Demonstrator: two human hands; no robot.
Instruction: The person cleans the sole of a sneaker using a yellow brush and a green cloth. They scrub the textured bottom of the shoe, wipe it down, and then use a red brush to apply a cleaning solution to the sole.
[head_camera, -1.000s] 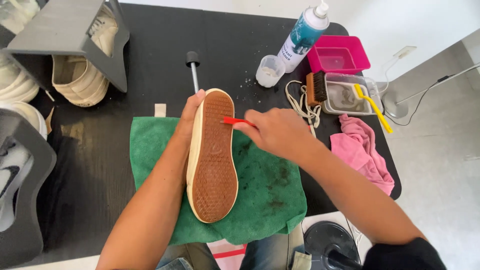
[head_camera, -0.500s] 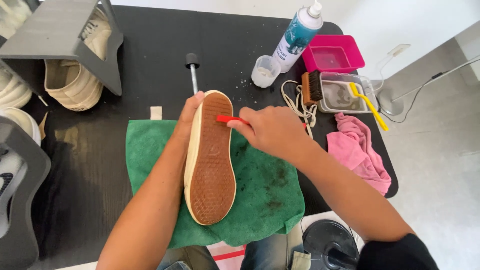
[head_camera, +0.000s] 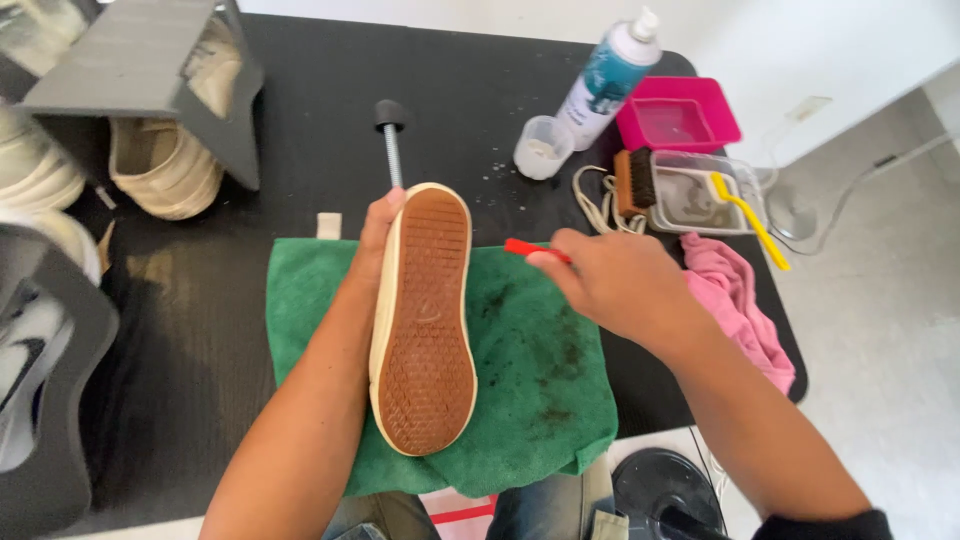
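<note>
Over the green towel: head view, and all places below are given from the shoe.
Shoe: one shoe lies sole-up on the green towel, brown tread facing the camera, cream rim all round.
Left hand: the left hand is wrapped round the toe end on the shoe's left edge, fingers curled against the rim, steadying it.
Right hand: the right hand sits just right of the shoe, fingers pressed together and pinching a small red tool whose tip points at the rim near the toe. Whether the tip touches the rim, I cannot tell.
Behind the shoe: a metal rod with a black knob stands on the black worktop, close to the toe.
Far right of the shoe: a spray bottle, a small clear cup, a pink tub, a clear tray with a yellow brush across it, a dark-bristled brush and a pink cloth.
Left of the shoe: more pale shoes under a grey stand.
Doing it well: my read is that short strokes along the rim work best, with the left hand holding firm so the shoe cannot roll, and the tool kept low so it does not skid onto the tread.
</note>
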